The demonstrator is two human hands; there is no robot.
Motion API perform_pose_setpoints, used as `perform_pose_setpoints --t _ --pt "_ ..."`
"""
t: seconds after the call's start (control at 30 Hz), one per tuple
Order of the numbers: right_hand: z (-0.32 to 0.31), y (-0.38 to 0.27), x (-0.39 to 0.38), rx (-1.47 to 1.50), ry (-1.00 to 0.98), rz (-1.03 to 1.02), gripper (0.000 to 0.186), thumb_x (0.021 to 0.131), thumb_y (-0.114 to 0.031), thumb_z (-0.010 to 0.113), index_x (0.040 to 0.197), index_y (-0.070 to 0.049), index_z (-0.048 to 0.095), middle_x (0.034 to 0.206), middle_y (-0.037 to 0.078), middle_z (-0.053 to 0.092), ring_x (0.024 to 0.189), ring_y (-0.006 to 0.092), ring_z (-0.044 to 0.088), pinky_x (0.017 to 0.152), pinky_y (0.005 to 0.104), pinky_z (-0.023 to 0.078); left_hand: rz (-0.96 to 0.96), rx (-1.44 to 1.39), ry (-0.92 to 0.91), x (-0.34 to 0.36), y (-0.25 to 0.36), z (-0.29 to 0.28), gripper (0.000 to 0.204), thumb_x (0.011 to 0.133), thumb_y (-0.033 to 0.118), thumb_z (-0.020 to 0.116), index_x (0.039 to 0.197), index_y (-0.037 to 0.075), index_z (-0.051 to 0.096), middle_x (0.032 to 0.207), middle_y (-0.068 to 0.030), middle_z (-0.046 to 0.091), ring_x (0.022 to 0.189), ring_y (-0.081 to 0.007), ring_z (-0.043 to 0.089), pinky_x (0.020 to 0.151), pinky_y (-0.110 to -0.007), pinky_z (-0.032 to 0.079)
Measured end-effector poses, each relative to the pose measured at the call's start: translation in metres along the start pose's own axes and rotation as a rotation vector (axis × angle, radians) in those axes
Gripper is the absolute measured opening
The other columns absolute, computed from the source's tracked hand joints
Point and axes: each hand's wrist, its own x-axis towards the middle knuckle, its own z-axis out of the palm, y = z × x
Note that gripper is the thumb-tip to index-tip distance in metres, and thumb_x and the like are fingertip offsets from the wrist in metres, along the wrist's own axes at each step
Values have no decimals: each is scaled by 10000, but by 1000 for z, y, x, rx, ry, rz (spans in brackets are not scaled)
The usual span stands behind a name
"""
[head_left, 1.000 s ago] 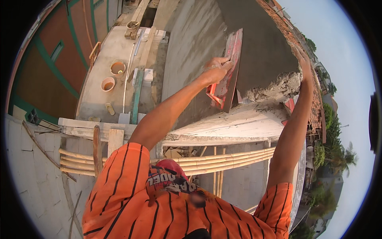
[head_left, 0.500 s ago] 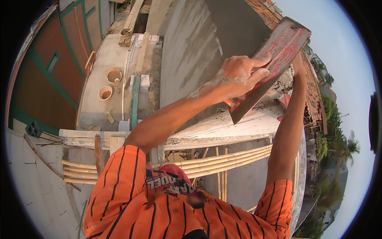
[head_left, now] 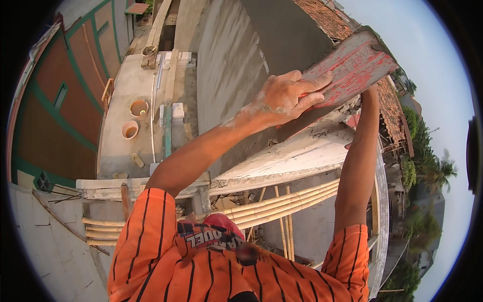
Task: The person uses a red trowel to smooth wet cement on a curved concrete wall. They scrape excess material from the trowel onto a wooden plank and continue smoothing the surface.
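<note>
My left hand (head_left: 285, 98), dusted with grey cement, grips the near edge of a long plastering float (head_left: 358, 63) with worn red paint. Its index finger and thumb lie along the float's face. Reaching up on the right is my right forearm (head_left: 363, 146). It passes behind the far end of the float, so the fingers of that hand are hidden. Close beside the float rises a wall (head_left: 287, 35) coated in grey render, wet and dark toward the top. Rough mortar lies on the pale ledge (head_left: 297, 156) below the float.
Bundled bamboo poles (head_left: 282, 204) run below the ledge. On the lower concrete floor at left stand two buckets (head_left: 139, 108) (head_left: 130, 130), beside a sandal (head_left: 137, 160), planks (head_left: 172, 80) and white blocks (head_left: 177, 111). Roof tiles (head_left: 390, 110) and a drop lie to the right.
The float has turned to show more of its red face, and its lower end has risen. My left hand has shifted left and slightly up. The whole view has moved a little.
</note>
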Motion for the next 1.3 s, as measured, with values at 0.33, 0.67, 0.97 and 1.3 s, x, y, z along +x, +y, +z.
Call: perform_pose_setpoints --t 0.33,0.67,0.97,1.3 --pt "10 -104 5 -41 114 286 513 897 -431 604 1190 -13 657 1106 151 683 1031 226 627 918 331 454 101 74 8 -24 -24 6 420 861 266 711 1269 189 644 706 -79 516 557 -156 482 509 -302 433" --pt "15 -103 21 -22 121 273 496 904 -412 600 1191 -11 656 1105 150 683 1021 224 625 903 328 462 -75 47 -45 -125 -64 27 432 875 277 697 1296 210 625 742 -68 497 648 -166 524 609 -313 470" --pt "15 -96 9 -36 75 230 524 908 -456 598 1206 -28 655 1167 124 663 1072 213 602 945 321 436 -7 72 14 -25 6 5 439 865 336 685 1285 225 626 746 -113 625 634 -211 600 552 -362 528" --pt "9 -80 18 -113 63 184 495 918 -460 588 1227 -81 662 1246 106 631 1203 230 553 1017 338 399 -745 -289 -6 -23 -81 -4 511 952 374 571 1363 72 531 1107 -178 689 910 -168 661 811 -302 507"
